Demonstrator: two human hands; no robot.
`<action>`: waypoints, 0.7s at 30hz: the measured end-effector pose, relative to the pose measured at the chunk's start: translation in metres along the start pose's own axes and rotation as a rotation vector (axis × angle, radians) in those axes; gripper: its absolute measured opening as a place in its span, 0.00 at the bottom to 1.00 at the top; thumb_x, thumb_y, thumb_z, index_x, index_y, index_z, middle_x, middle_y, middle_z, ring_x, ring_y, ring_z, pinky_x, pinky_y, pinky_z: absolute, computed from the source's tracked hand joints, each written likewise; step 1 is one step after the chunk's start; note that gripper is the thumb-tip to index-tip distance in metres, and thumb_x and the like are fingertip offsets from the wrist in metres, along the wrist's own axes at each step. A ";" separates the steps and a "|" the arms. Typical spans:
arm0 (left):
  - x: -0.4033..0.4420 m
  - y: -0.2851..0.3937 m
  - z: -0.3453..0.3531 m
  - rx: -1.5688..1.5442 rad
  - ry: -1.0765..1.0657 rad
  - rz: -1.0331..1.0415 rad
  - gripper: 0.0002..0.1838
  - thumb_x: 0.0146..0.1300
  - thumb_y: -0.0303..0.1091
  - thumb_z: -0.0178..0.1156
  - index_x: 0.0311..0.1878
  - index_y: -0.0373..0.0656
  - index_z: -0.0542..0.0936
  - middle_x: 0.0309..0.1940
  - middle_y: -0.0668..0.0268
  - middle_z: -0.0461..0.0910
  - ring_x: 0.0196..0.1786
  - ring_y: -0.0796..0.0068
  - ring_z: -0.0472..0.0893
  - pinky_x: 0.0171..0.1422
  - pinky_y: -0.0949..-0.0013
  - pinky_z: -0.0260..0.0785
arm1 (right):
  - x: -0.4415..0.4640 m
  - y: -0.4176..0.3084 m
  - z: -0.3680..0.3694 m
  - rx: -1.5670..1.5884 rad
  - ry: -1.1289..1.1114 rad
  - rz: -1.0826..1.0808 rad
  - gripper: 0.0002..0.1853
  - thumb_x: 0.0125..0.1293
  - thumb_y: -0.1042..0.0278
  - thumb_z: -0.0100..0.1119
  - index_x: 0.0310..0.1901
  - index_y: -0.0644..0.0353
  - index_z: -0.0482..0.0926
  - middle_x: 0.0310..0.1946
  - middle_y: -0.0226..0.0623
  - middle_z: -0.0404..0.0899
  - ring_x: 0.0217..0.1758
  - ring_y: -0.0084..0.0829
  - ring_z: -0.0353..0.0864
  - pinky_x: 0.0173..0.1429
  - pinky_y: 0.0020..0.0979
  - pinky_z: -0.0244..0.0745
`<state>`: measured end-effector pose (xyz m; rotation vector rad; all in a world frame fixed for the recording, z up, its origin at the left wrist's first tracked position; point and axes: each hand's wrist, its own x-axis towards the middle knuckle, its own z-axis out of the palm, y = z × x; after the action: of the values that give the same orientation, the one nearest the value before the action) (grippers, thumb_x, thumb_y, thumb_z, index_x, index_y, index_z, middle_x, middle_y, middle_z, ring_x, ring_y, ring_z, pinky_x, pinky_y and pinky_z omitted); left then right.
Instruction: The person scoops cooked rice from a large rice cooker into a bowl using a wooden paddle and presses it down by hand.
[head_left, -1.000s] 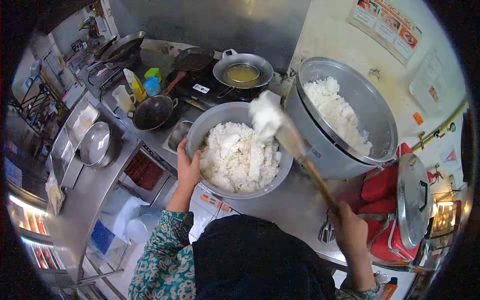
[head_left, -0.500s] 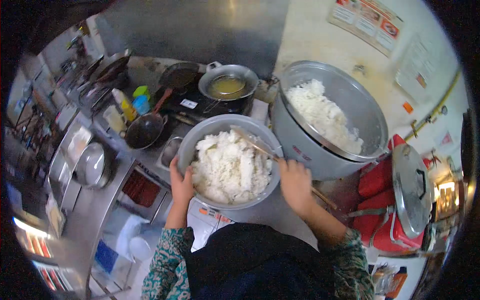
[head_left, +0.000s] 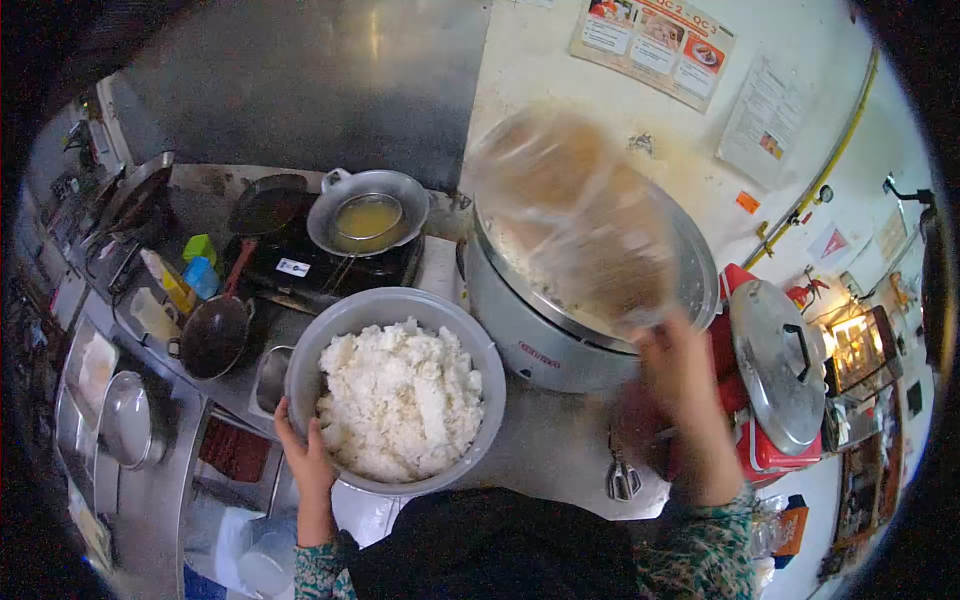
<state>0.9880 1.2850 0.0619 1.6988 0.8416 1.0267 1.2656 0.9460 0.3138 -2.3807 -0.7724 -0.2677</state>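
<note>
Our left hand [head_left: 308, 462] grasps the bowl [head_left: 490, 372] at its near-left rim; our right hand [head_left: 680, 370], nearer the cooker [head_left: 545, 350] beyond right, grips a blurred paddle [head_left: 620, 240] slanting far-left over it.

One rice-filled bowl [head_left: 395, 307], one large cooker [head_left: 525, 338] and one round lid [head_left: 765, 350] show, plus at least two posters [head_left: 655, 48] and, seemingly, three or more dark pans [head_left: 214, 338].
</note>
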 end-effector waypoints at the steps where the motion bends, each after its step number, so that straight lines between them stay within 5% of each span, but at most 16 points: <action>1: -0.001 -0.001 0.001 -0.007 -0.016 -0.006 0.30 0.69 0.25 0.53 0.72 0.37 0.58 0.70 0.51 0.61 0.71 0.59 0.63 0.76 0.61 0.51 | 0.017 0.010 -0.028 0.099 -0.015 0.196 0.13 0.66 0.69 0.61 0.50 0.64 0.76 0.26 0.37 0.83 0.34 0.31 0.84 0.43 0.33 0.76; 3: -0.001 0.011 0.000 -0.052 -0.031 -0.096 0.30 0.68 0.25 0.53 0.72 0.37 0.58 0.71 0.52 0.60 0.72 0.58 0.62 0.77 0.60 0.50 | 0.054 0.027 -0.066 0.251 0.211 -0.066 0.18 0.67 0.73 0.58 0.58 0.63 0.72 0.34 0.38 0.82 0.35 0.30 0.82 0.41 0.31 0.75; 4: -0.002 0.016 0.003 -0.120 -0.018 -0.096 0.30 0.69 0.26 0.53 0.73 0.38 0.57 0.72 0.53 0.59 0.72 0.58 0.62 0.76 0.59 0.50 | 0.072 0.031 -0.084 -0.010 0.327 -0.191 0.23 0.69 0.72 0.56 0.64 0.63 0.67 0.40 0.40 0.82 0.37 0.29 0.81 0.43 0.31 0.75; 5: -0.002 0.017 0.003 -0.129 -0.029 -0.100 0.30 0.69 0.26 0.53 0.73 0.38 0.57 0.72 0.53 0.59 0.72 0.58 0.62 0.76 0.59 0.50 | 0.091 0.040 -0.099 -0.067 0.313 -0.060 0.26 0.70 0.71 0.55 0.68 0.61 0.62 0.44 0.45 0.82 0.39 0.35 0.83 0.45 0.34 0.76; 6: -0.002 0.016 0.001 -0.022 -0.029 -0.062 0.30 0.69 0.27 0.53 0.73 0.39 0.57 0.72 0.53 0.58 0.72 0.58 0.61 0.76 0.59 0.51 | 0.123 0.082 -0.106 -0.326 0.501 -0.321 0.26 0.72 0.58 0.55 0.66 0.60 0.64 0.45 0.51 0.83 0.42 0.46 0.85 0.47 0.41 0.77; 7: -0.001 0.012 -0.001 0.086 -0.027 -0.023 0.30 0.70 0.27 0.52 0.73 0.39 0.56 0.72 0.53 0.57 0.72 0.58 0.61 0.76 0.59 0.52 | 0.141 0.081 -0.107 -0.336 0.499 -0.319 0.26 0.72 0.58 0.55 0.66 0.60 0.64 0.45 0.51 0.83 0.42 0.46 0.85 0.47 0.41 0.77; 9: -0.003 0.011 0.000 0.058 -0.048 -0.041 0.31 0.71 0.29 0.52 0.74 0.41 0.56 0.73 0.52 0.56 0.73 0.57 0.60 0.76 0.58 0.51 | 0.172 0.078 -0.105 -0.536 0.378 0.025 0.29 0.70 0.43 0.55 0.61 0.58 0.69 0.44 0.56 0.83 0.45 0.55 0.84 0.49 0.47 0.77; 11: 0.000 0.025 0.004 0.012 -0.031 -0.121 0.31 0.70 0.29 0.51 0.74 0.41 0.55 0.73 0.52 0.56 0.74 0.57 0.58 0.76 0.58 0.49 | 0.205 0.114 -0.085 -0.757 0.133 0.201 0.31 0.66 0.34 0.54 0.54 0.58 0.74 0.40 0.54 0.84 0.44 0.55 0.84 0.48 0.50 0.78; 15: -0.001 0.016 0.004 0.051 -0.022 -0.119 0.32 0.71 0.32 0.52 0.74 0.41 0.54 0.72 0.53 0.57 0.72 0.58 0.60 0.75 0.58 0.51 | 0.241 0.176 -0.016 -1.122 -0.169 0.118 0.24 0.65 0.40 0.58 0.48 0.55 0.80 0.37 0.47 0.85 0.43 0.48 0.86 0.47 0.49 0.79; 21: -0.002 0.014 0.005 -0.146 -0.013 -0.203 0.33 0.70 0.31 0.52 0.75 0.42 0.53 0.71 0.55 0.58 0.71 0.59 0.61 0.75 0.59 0.52 | 0.278 0.228 0.019 -1.163 -0.484 -0.079 0.26 0.64 0.37 0.54 0.46 0.54 0.81 0.34 0.44 0.85 0.42 0.46 0.86 0.45 0.48 0.79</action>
<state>0.9928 1.2770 0.0740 1.4641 0.8893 0.9146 1.6247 0.9408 0.2867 -3.5977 -1.1255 -0.1903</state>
